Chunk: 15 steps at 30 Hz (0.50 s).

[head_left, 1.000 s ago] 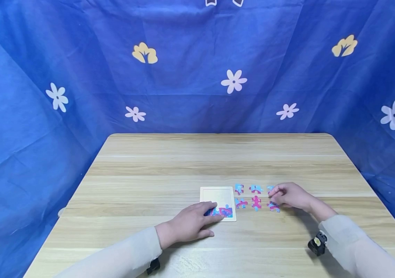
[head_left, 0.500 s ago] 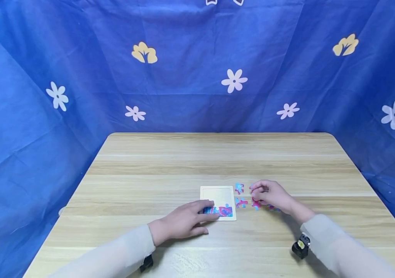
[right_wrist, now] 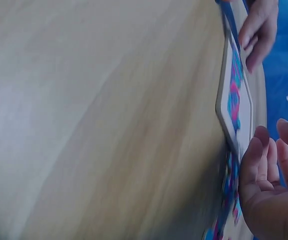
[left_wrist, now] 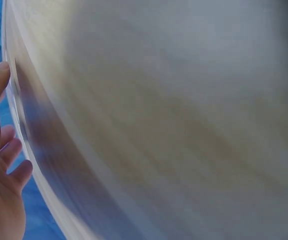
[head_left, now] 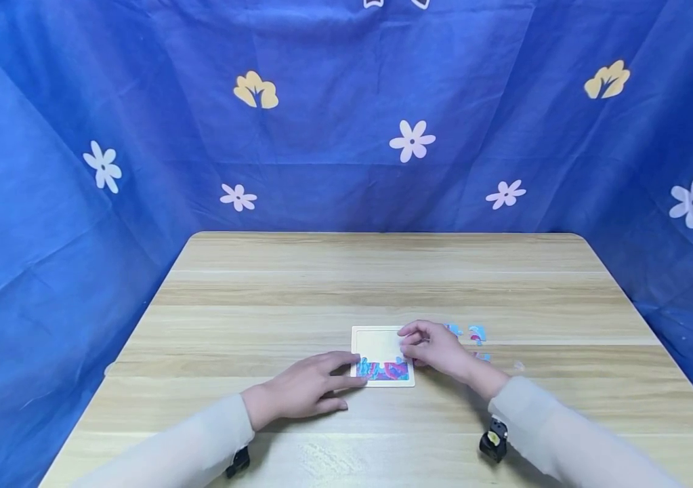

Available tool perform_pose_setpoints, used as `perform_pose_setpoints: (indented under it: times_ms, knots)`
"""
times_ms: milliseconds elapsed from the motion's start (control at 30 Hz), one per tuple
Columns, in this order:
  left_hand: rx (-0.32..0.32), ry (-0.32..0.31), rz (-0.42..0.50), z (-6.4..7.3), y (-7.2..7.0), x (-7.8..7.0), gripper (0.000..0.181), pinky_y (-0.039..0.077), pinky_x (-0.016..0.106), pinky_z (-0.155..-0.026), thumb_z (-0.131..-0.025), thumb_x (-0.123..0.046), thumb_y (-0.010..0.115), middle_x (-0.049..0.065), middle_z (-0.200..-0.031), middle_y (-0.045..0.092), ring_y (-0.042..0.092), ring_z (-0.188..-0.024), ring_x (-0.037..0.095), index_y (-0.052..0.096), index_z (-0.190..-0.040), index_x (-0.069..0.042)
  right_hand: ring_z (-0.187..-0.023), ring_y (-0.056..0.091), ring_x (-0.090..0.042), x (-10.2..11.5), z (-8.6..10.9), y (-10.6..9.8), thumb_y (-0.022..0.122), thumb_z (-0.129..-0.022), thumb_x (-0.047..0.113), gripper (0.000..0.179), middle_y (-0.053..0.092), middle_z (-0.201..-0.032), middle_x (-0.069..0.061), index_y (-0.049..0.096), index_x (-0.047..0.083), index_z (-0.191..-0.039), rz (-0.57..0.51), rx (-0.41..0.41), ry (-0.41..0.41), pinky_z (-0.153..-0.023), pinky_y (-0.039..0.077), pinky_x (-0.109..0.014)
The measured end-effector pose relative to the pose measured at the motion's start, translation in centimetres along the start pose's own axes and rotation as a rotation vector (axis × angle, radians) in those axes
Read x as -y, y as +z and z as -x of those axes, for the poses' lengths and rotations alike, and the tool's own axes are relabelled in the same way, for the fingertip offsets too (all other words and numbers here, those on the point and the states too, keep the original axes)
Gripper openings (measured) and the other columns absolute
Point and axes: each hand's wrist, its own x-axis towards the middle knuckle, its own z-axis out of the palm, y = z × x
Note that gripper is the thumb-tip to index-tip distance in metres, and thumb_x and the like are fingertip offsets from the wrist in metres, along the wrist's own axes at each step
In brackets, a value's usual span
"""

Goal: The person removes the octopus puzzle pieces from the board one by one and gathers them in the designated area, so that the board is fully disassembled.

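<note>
Blue cloth (head_left: 322,163) printed with white and yellow flowers, behind and to both sides of a pale wood-grain table (head_left: 273,291). On the tabletop, between both hands: one square puzzle board (head_left: 383,384), lying flat, light rim all round. Along its near side, inside the rim, a strip of joined puzzle pieces (head_left: 395,371) in pink, blue and purple, with the pale far part of the recess bare. At the left rim, left hand (head_left: 300,386), fingers extended and spread, two fingertips resting on the board's edge, gripping nothing. Over the right rim, right hand (head_left: 440,349), fingers loosely bent, tips of thumb and index apart, nothing seen between them; cannot tell whether fingertips touch the board. On the table to the right, partly hidden by that hand, loose puzzle pieces (head_left: 477,333) in light blue and pink; full count not establishable. Farther out, pale sleeves (head_left: 200,447) on both forearms, with one black device (head_left: 494,440) at the right wrist and a second black device (head_left: 238,462) at the left. In the left wrist view, mostly blurred tabletop; in the right wrist view, board steeply foreshortened, left hand beyond it
</note>
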Motion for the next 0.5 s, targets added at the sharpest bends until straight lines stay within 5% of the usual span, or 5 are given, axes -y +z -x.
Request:
perform_pose_setpoints:
  times_ms: [500]
  knots:
    - [-0.005,0.027,0.003,1.1,-0.2,0.8,0.046,0.038,0.040,-0.104,-0.091,-0.041,0.061,0.013,-0.140,0.046,0.044,-0.128,0.027,0.059,-0.132,-0.020,-0.074,0.064,-0.016,1.6,-0.9,4.3,0.070,-0.082,0.002,0.026,0.065,-0.088,-0.005,0.063,-0.003,-0.107,0.073,0.070,-0.066,-0.063,0.056,-0.029]
